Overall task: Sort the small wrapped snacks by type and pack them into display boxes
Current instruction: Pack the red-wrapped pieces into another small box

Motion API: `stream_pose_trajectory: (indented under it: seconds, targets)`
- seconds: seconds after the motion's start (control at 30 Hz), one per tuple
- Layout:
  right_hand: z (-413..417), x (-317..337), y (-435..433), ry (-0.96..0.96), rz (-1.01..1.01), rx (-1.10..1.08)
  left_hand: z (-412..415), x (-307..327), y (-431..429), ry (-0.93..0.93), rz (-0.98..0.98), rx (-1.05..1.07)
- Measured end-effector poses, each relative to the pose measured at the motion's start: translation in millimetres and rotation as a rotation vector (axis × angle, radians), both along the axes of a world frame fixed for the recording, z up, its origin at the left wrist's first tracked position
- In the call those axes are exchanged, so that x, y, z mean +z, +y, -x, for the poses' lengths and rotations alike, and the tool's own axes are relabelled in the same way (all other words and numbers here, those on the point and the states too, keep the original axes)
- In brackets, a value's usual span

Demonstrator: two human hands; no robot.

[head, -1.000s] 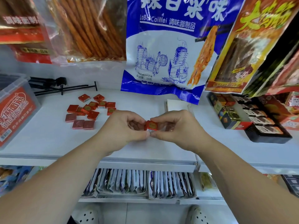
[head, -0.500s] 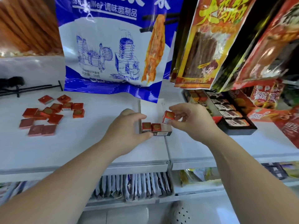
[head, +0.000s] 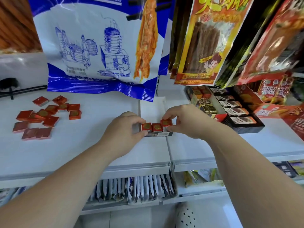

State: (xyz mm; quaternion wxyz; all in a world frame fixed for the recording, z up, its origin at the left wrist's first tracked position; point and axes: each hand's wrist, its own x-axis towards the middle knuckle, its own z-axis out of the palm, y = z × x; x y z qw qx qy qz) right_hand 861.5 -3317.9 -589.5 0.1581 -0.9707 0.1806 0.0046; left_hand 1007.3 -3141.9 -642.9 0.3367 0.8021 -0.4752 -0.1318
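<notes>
In the head view, our right hand (head: 185, 122) has come down since half a second ago: the red snack (head: 166, 122) it then held raised behind the row now sits at the right end of it, a little higher than the other 2 snacks (head: 151, 127), so the row counts 3. Its thumb and forefinger are curled and pinch that snack from above and below. Our left hand (head: 121, 134) stays where it was, forefinger and thumb clamped on the left end of the display box (head: 158, 134), just beside the leftmost piece. The box lies on the white shelf (head: 82, 145) near its front edge, between our 2 hands. Its long axis runs left to right along that edge, and its barcode side faces us. The 3 snacks stand side by side along the same axis, their round gold prints turned up and toward us. The loose pile of red snacks (head: 47, 116) lies well apart to the left, and the camera has moved in closer. A blue and white bag (head: 102, 46) hangs behind.
</notes>
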Motion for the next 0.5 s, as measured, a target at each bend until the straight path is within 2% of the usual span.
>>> stream_pose_trajectory:
  seconds: [0.5]
  targets:
    - [10,-4,-3,0.028,-0.032,-0.011,-4,-4,0,0.025,-0.001,-0.002]
